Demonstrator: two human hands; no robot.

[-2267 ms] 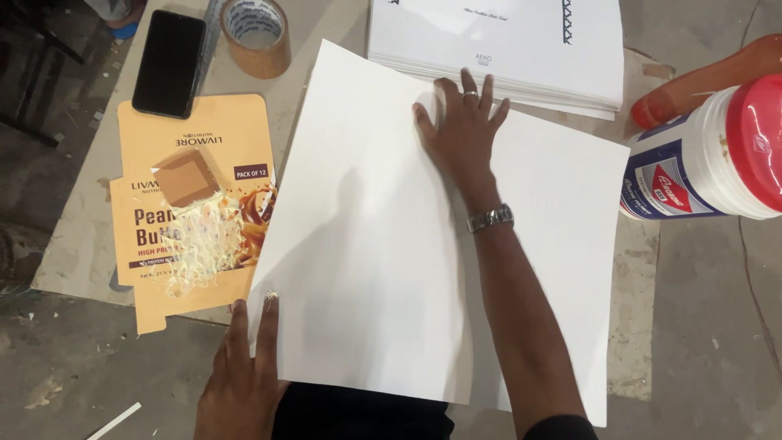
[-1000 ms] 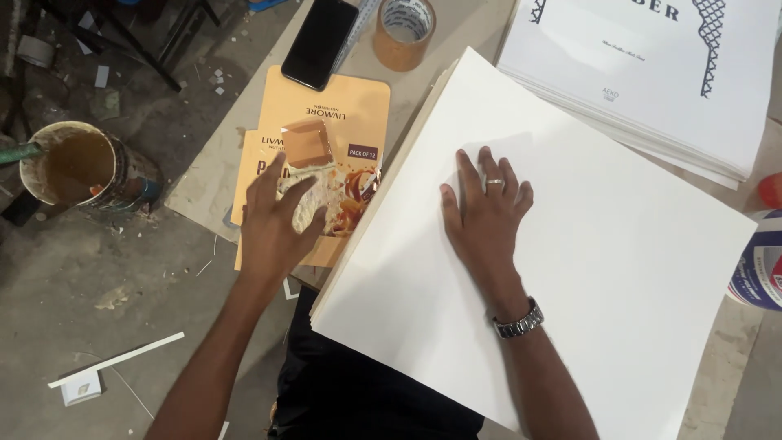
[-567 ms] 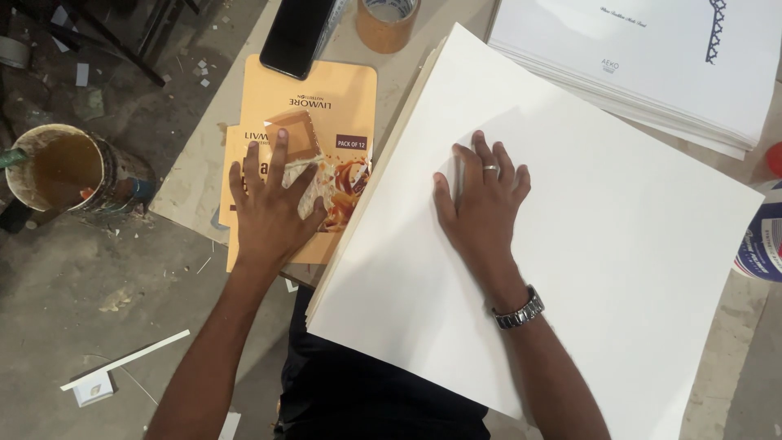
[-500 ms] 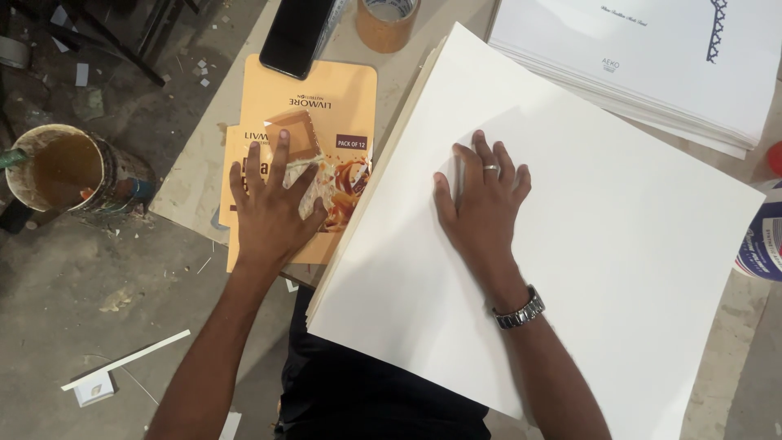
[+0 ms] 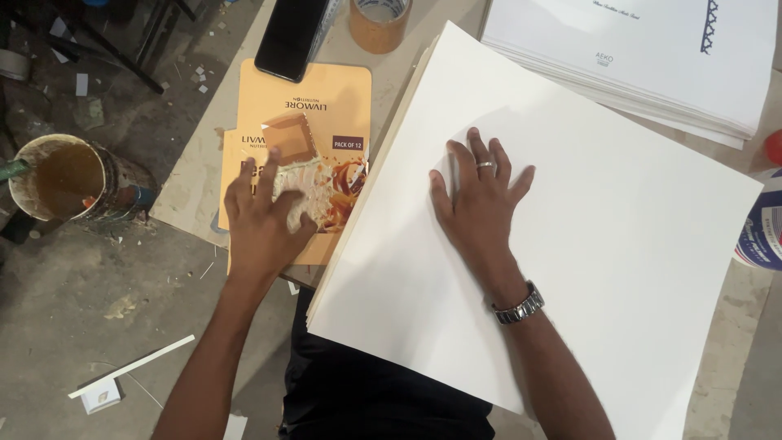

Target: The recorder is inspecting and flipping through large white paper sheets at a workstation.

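A: Big white sheet (image 5: 586,244), lying flat and skewed on the worktop (image 5: 195,187); near corner hangs past the edge over the lap. More sheets stacked under it, edges showing along its left side.

B: And beside it?

A: Orange flattened carton (image 5: 314,98) just left, its right edge touching or tucked under the sheets, cannot tell which. A whitish smeared patch sits on the carton's print. Beyond it a black phone (image 5: 292,37) overlaps the carton's top edge, with a tape roll (image 5: 380,20) next to that. Far right, a printed stack (image 5: 652,57); a tub (image 5: 762,232) at the right border, mostly cut off. On the floor left, a dirty can (image 5: 69,179) with brown liquid.

B: Anything in the way?

A: Nothing on the sheet but the hand.

B: Hands?

A: Right hand (image 5: 481,204) palm down, fingers spread, flat on the sheet's left half; ring and wristwatch on it. Grip open, pressing, nothing held. Left hand (image 5: 261,216) flat on the carton's lower part, fingers splayed at the smeared patch; grip open too, nothing clasped.
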